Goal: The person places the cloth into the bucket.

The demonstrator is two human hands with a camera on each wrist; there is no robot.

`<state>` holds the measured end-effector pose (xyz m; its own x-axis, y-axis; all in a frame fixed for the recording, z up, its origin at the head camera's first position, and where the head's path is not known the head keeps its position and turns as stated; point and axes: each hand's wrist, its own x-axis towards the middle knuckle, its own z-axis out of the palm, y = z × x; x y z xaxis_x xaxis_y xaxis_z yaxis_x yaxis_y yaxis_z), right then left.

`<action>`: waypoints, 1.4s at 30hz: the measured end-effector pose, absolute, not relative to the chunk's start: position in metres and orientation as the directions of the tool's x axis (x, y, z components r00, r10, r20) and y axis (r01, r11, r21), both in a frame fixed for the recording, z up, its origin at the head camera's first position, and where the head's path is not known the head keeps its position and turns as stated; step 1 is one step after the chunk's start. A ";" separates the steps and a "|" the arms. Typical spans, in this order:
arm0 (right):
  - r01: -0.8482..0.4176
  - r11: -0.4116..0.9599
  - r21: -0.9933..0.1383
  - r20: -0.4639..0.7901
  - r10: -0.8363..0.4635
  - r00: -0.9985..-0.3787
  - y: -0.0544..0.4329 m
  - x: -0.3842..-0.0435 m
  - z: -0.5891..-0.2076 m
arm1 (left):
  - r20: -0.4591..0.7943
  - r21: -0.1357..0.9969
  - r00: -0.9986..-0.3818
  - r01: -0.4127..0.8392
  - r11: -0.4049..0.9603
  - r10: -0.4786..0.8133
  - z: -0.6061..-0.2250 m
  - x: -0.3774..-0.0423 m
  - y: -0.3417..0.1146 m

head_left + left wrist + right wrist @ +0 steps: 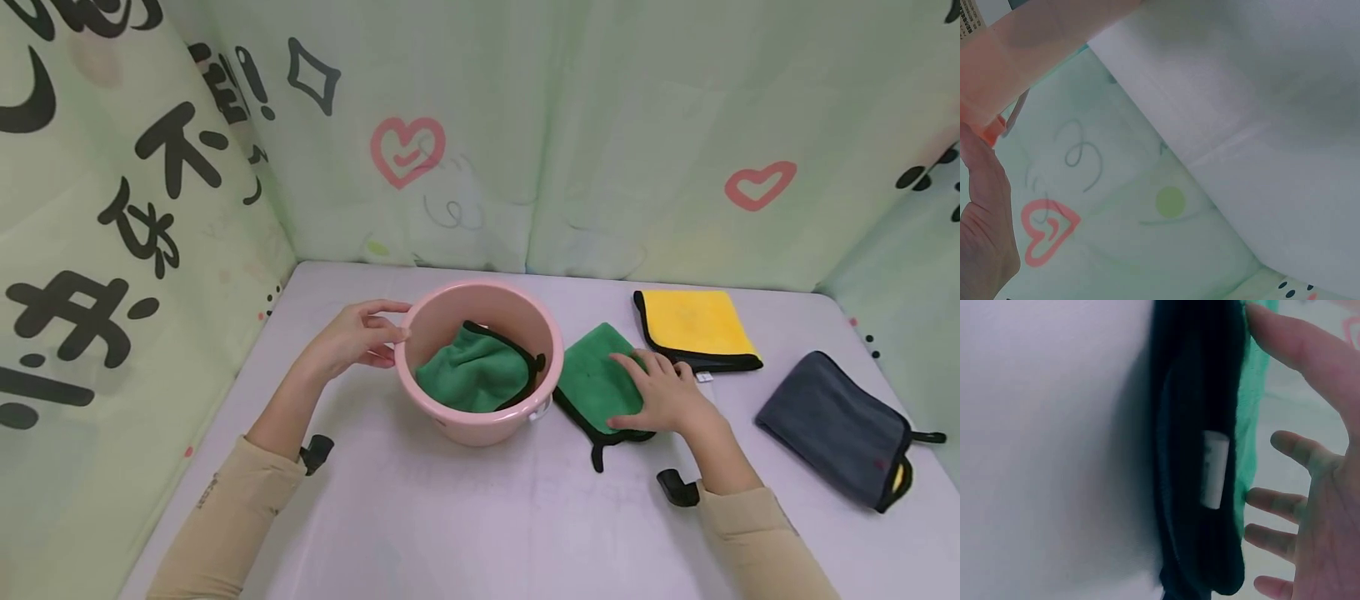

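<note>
A pink bucket (465, 432) stands on the table with a crumpled, black-edged green cloth (472, 371) inside it. At the bucket's left side, my left hand (360, 337) has its thumb and fingertips right at the rim, the fingers extended. To the right of the bucket lies a folded green cloth (596, 375) with black edging and a hanging loop. My right hand (663, 392) is spread over this cloth's right part, thumb at the near edge. A white label (1215, 469) shows between the cloth's dark layers in the right wrist view.
A folded yellow cloth (697, 321) with black edging lies at the back right. Farther right is a dark grey folded cloth (832, 429) with a black loop. Printed light-green curtains (600, 125) hang behind and along both sides of the white table (450, 533).
</note>
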<state>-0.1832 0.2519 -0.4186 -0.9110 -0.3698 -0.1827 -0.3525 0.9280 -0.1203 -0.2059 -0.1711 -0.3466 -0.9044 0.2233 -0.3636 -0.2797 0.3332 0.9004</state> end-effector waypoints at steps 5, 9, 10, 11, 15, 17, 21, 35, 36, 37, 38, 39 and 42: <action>-0.340 0.929 -0.145 -0.210 -0.365 -0.907 0.256 -0.182 -0.423 | -0.366 0.898 -0.906 -0.283 0.336 0.214 -0.346 -0.206 -0.170; -0.326 0.933 -0.152 -0.232 -0.354 -0.906 0.257 -0.183 -0.427 | -0.363 0.901 -0.905 -0.280 0.332 0.223 -0.347 -0.207 -0.170; -0.324 0.934 -0.151 -0.233 -0.353 -0.906 0.257 -0.183 -0.428 | -0.363 0.902 -0.904 -0.279 0.331 0.226 -0.347 -0.207 -0.170; -0.321 0.935 -0.149 -0.236 -0.349 -0.907 0.256 -0.183 -0.429 | -0.362 0.902 -0.903 -0.278 0.331 0.229 -0.348 -0.207 -0.170; -0.316 0.937 -0.151 -0.217 -0.343 -0.914 0.256 -0.183 -0.434 | -0.365 0.901 -0.902 -0.280 0.332 0.229 -0.349 -0.208 -0.170; -0.320 0.935 -0.153 -0.197 -0.347 -0.917 0.256 -0.184 -0.436 | -0.366 0.900 -0.903 -0.281 0.334 0.226 -0.349 -0.207 -0.170; -0.334 0.927 -0.168 -0.147 -0.359 -0.922 0.257 -0.185 -0.440 | -0.367 0.899 -0.902 -0.283 0.333 0.225 -0.348 -0.207 -0.169; -0.374 0.919 -0.127 -0.037 -0.381 -0.924 0.258 -0.193 -0.451 | -0.361 0.901 -0.906 -0.278 0.332 0.221 -0.348 -0.207 -0.170; -0.379 0.918 -0.119 -0.036 -0.385 -0.922 0.257 -0.193 -0.451 | -0.362 0.901 -0.906 -0.279 0.332 0.220 -0.348 -0.207 -0.170; -0.385 0.916 -0.111 -0.036 -0.390 -0.920 0.256 -0.193 -0.451 | -0.363 0.901 -0.906 -0.280 0.332 0.220 -0.348 -0.207 -0.170; -0.388 0.916 -0.105 -0.035 -0.393 -0.919 0.256 -0.193 -0.452 | -0.363 0.900 -0.906 -0.281 0.332 0.219 -0.348 -0.207 -0.171; -0.391 0.915 -0.099 -0.035 -0.396 -0.917 0.255 -0.193 -0.452 | -0.363 0.901 -0.905 -0.280 0.333 0.221 -0.348 -0.207 -0.171; -0.391 0.916 -0.086 -0.029 -0.395 -0.918 0.254 -0.193 -0.452 | -0.364 0.899 -0.905 -0.281 0.335 0.219 -0.348 -0.207 -0.171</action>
<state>-0.1933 0.2536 -0.4523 -0.9183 -0.3948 -0.0290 -0.3912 0.9163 -0.0865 -0.2069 -0.1710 -0.3484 -0.9050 0.2194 -0.3645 -0.2810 0.3348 0.8994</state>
